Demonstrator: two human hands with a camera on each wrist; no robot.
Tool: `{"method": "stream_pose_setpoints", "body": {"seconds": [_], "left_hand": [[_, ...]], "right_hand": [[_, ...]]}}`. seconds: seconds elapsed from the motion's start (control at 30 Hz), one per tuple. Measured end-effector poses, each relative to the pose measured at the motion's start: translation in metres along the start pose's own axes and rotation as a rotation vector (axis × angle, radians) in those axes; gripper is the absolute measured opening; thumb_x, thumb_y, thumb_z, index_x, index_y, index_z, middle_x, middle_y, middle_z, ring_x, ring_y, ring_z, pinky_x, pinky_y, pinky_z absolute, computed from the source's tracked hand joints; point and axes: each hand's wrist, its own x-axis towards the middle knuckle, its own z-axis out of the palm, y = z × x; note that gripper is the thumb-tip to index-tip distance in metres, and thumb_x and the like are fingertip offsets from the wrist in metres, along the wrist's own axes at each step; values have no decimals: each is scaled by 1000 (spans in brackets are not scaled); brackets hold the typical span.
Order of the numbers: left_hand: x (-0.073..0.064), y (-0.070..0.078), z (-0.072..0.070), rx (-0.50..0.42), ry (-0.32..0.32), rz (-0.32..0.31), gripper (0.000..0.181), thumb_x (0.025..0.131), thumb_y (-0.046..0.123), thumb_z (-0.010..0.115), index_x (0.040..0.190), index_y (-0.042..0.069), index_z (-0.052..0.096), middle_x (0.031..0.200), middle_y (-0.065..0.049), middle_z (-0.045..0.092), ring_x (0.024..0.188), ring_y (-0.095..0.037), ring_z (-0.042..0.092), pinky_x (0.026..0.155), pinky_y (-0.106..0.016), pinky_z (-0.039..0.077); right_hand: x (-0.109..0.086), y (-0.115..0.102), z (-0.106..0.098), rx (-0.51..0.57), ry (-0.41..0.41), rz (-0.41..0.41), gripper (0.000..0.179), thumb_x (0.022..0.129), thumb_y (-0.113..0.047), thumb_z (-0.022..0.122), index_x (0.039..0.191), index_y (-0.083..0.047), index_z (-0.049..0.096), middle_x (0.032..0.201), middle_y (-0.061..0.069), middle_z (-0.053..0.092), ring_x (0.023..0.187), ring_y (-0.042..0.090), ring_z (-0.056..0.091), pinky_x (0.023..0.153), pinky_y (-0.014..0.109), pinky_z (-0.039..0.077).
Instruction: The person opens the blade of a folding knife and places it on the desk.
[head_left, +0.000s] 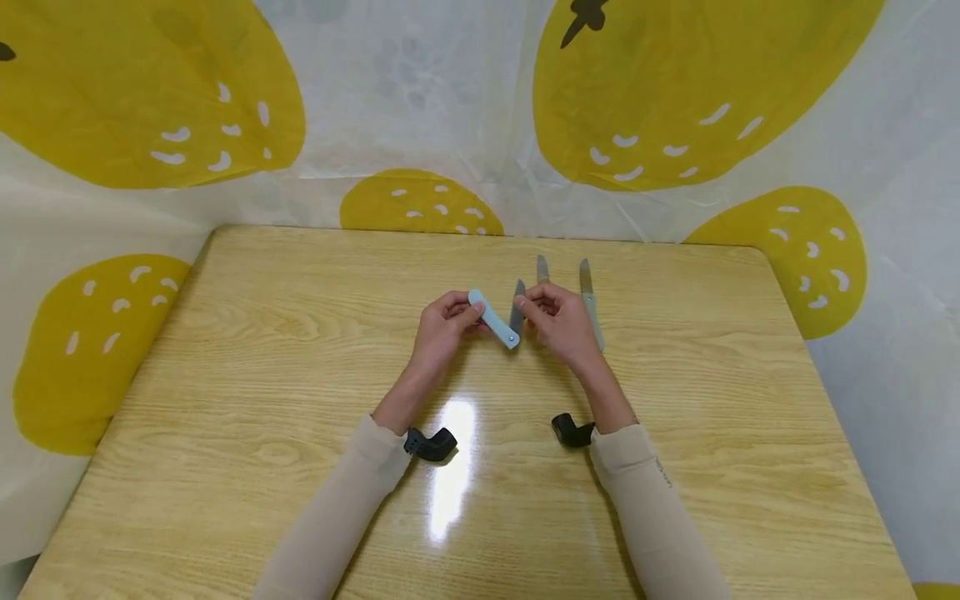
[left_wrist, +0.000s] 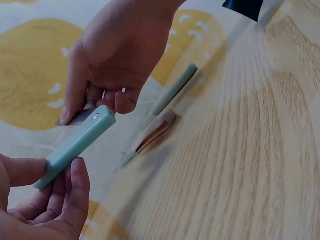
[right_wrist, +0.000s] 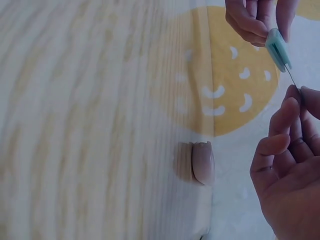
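Observation:
A light blue-green folding knife is held up over the table, its blade swung partway out from the handle in a V. My left hand grips the handle near its end between thumb and fingers. With thumb and fingertips, my right hand pinches the blade. Beyond the right hand lie two more folding knives with their blades out: one with a green handle, the other with a pinkish-brown handle. In the head view the right hand hides most of the pinkish-brown one.
A wood-grain table lies under both hands, its far edge meeting a white sheet with yellow lemon shapes. Black wrist devices sit at both sleeve cuffs. Light glares off the table between the forearms.

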Motion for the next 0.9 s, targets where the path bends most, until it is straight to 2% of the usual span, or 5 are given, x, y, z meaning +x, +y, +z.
{"method": "stream_pose_setpoints", "body": {"seconds": [0.33, 0.53, 0.63, 0.77, 0.9], "left_hand": [[-1, 1, -1, -13, 15, -8, 19, 104, 7, 62, 116, -7, 65, 93, -4, 70, 86, -21, 72, 100, -54, 58], [0, -1, -1, -74, 27, 6, 13, 103, 1, 61, 112, -9, 63, 90, -4, 70, 85, -22, 73, 101, -58, 56], [1, -2, -2, -88, 44, 0, 9, 102, 0, 61, 108, -7, 63, 88, -2, 70, 83, -19, 73, 99, -56, 57], [1, -4, -4, -100, 66, -11, 8, 102, 0, 61, 107, -6, 63, 87, -1, 70, 83, -18, 72, 97, -52, 60], [1, -4, -5, -107, 63, -7, 9, 103, 0, 59, 110, -6, 61, 89, -1, 69, 85, -19, 71, 97, -51, 60]], "right_hand": [[0, 1, 0, 25, 73, -25, 25, 103, -22, 68, 101, 3, 72, 86, 30, 67, 57, 28, 60, 48, 24, 43], [-1, 1, 0, 39, 163, -48, 21, 102, -17, 69, 99, 3, 73, 85, 20, 68, 67, 21, 64, 61, 22, 50], [-1, 2, 0, 71, 191, -71, 20, 101, -15, 69, 99, 6, 72, 86, 24, 68, 66, 19, 63, 63, 23, 51], [-1, 5, 0, 108, 201, -78, 21, 101, -13, 69, 98, 7, 72, 87, 25, 68, 66, 18, 64, 63, 26, 52], [0, 5, -2, 130, 159, -47, 22, 103, -14, 67, 100, 7, 70, 85, 17, 69, 71, 24, 65, 65, 30, 55]]}}
